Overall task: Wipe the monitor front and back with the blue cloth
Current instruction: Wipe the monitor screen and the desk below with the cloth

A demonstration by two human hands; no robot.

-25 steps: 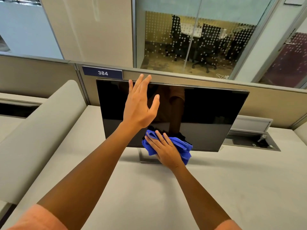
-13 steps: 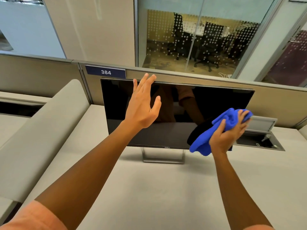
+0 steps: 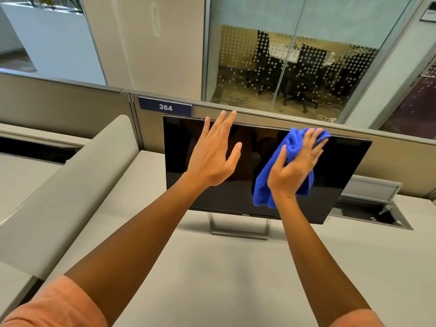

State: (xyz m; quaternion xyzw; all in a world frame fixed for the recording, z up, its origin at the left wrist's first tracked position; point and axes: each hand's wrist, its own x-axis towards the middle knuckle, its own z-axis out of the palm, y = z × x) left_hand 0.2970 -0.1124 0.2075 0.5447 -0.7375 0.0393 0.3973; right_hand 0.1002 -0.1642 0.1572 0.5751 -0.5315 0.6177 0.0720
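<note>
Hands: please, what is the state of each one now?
Left hand: open, flat, holding nothing.
Right hand: holding the blue cloth against the monitor screen.

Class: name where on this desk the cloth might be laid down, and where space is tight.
Free: the broad desk surface in front of the monitor stand, between the forearms, and the stretch right of the right hand holding the blue cloth. Tight: behind the monitor against the partition, and by the open cable hatch.

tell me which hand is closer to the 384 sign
Left. The left hand is raised open before the monitor, fingertips just right of and below the 384 sign. The right hand presses the blue cloth farther right.
</note>
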